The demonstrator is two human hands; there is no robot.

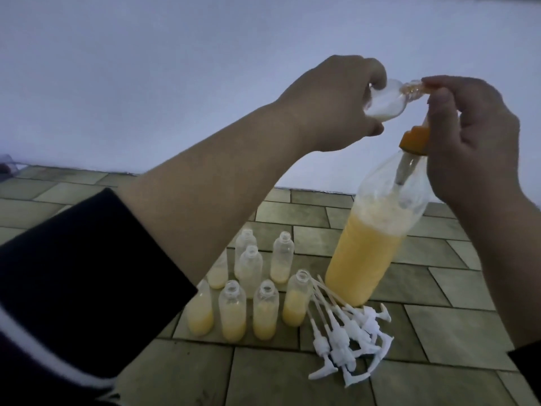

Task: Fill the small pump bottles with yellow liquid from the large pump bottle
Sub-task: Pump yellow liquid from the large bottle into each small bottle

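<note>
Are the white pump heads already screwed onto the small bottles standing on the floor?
No: the small bottles stand with open necks, and the white pump heads lie in a loose pile on the tiled floor beside them.

A tiled floor [292, 373] of grey-green rectangular slabs carries everything. The large pump bottle [371, 247], about half full of yellow liquid, stands on it directly below the gripping hands. Lower left of that grip stands a cluster of small open bottles [257, 282], most part-filled with yellow. A heap of white pump heads [348, 338] lies just beside the large bottle's base.
</note>
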